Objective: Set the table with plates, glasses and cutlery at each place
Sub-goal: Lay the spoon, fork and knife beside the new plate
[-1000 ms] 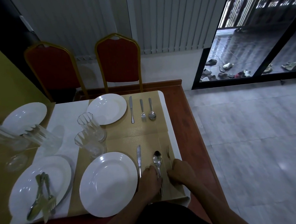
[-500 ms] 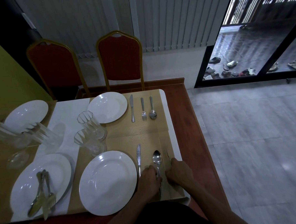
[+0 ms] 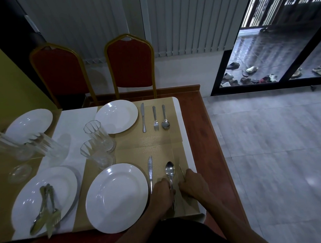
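At the near right place a white plate (image 3: 117, 197) lies on a tan placemat (image 3: 162, 150), with a knife (image 3: 150, 169) and a spoon (image 3: 170, 171) to its right. My left hand (image 3: 163, 195) holds the spoon's handle. My right hand (image 3: 193, 183) holds a fork (image 3: 181, 170) just right of the spoon; most of the fork is hidden. The far place has a plate (image 3: 116, 116), knife (image 3: 143, 116), fork (image 3: 155, 118) and spoon (image 3: 165, 117). Two glasses (image 3: 97, 143) stand between the plates. At the near left, a plate (image 3: 44, 196) carries loose cutlery (image 3: 46, 216).
Two red chairs (image 3: 130, 62) stand behind the table. Another plate (image 3: 28, 124) and blurred glasses (image 3: 20, 146) are at the far left. The table's red wooden edge (image 3: 209, 137) runs along the right, with tiled floor beyond it and a glass door (image 3: 270, 50) at the back.
Both hands stay on the spoon and fork with only a slight shift. The view has tilted a little.
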A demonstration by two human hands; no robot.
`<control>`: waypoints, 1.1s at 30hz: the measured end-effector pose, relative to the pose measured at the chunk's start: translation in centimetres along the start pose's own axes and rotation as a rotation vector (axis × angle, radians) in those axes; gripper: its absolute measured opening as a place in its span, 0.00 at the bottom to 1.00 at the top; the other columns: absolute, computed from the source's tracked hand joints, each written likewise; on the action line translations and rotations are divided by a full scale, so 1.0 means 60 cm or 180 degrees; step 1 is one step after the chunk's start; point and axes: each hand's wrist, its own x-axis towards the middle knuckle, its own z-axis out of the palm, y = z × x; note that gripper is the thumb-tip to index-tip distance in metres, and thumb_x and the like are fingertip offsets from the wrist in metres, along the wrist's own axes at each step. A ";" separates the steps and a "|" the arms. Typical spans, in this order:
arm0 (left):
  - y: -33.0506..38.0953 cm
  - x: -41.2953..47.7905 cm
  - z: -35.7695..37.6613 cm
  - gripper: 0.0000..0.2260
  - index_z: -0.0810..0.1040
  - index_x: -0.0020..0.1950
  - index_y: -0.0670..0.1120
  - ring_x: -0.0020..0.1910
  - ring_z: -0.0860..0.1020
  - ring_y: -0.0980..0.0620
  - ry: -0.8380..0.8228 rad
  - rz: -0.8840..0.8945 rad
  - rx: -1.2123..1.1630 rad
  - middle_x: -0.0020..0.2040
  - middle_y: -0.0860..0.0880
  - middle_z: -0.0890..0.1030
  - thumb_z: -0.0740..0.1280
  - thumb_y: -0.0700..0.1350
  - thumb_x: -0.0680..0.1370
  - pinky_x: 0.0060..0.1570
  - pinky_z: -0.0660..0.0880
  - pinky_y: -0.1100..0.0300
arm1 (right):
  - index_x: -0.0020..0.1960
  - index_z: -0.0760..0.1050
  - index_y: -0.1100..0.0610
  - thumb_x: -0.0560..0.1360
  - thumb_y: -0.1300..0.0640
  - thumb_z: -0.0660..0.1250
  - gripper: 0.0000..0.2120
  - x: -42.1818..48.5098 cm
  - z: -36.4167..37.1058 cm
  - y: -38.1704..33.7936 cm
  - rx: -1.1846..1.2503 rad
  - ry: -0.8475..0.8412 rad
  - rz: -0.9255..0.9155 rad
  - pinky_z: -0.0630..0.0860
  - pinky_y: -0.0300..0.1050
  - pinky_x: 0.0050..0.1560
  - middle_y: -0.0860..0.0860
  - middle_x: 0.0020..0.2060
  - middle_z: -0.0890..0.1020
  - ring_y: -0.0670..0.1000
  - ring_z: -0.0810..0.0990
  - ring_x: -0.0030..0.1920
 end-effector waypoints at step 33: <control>0.055 0.004 0.031 0.06 0.73 0.45 0.47 0.38 0.73 0.57 -0.0260 0.0117 0.0124 0.36 0.55 0.72 0.62 0.47 0.81 0.32 0.65 0.66 | 0.39 0.70 0.58 0.73 0.60 0.71 0.09 -0.053 -0.038 0.056 0.1195 0.1056 0.0232 0.77 0.43 0.36 0.52 0.31 0.76 0.52 0.79 0.32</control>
